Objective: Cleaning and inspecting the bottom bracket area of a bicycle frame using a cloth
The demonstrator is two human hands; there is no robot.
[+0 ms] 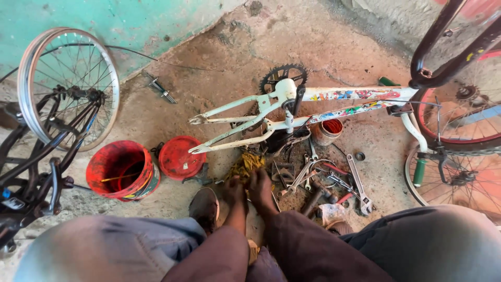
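At 6 o'clock, nearest the camera, the person's knees in grey trousers fill the bottom edge, with a shoe [204, 208] between them on the concrete floor [334, 47]. Just beyond, both hands reach down side by side: the left hand [234, 187] and the right hand [260, 184] rest on a yellow rag [246, 163], fingers pressed into it; whether they grip it or only touch it I cannot tell. At 3 o'clock from the hands lies a heap of wrenches [334, 180], touching one another. At 9 o'clock stand a red bucket [121, 169] and, just beside it, a red lid [180, 157]. At 12 o'clock, beyond the rag, a white bicycle frame [292, 107] lies on its side with its chainring [282, 77] behind it and a small tin can [327, 130] near its down tube. Far at 10 o'clock a spoked wheel [68, 86] leans by the teal wall [104, 21]; at 2 o'clock stands another bicycle [459, 104].
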